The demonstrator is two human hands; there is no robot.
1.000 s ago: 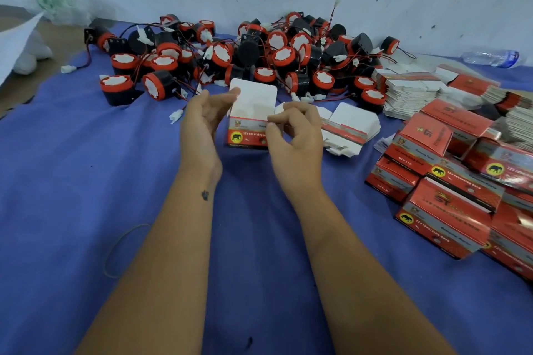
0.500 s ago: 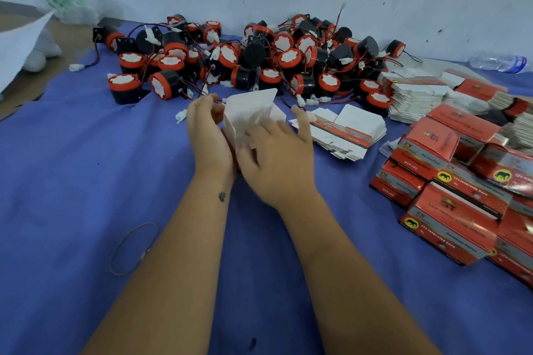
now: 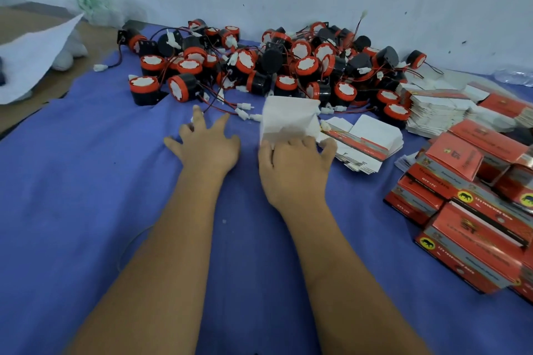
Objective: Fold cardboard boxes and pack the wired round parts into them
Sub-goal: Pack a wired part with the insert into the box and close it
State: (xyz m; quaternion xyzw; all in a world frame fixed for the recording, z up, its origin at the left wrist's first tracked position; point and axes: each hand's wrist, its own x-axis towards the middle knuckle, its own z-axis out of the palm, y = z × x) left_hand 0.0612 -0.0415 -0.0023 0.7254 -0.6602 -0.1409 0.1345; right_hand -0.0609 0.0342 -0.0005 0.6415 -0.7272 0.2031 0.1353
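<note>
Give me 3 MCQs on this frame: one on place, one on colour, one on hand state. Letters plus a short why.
1. Where is the pile of round parts?
A. along the wall at the far edge of the cloth
B. in front of the forearms, near the camera
C. on top of the red boxes

2. What colour is the cloth?
A. green
B. blue
C. yellow

3. What is the right hand doing?
A. lying flat and empty
B. holding a round part
C. holding the white box

Key:
1 A: the parts lie heaped against the wall, beyond both hands.
2 B: the bare cloth around the arms is blue.
3 C: its fingers grip the lower edge of the part-folded box, while the left hand is spread open on the cloth.
</note>
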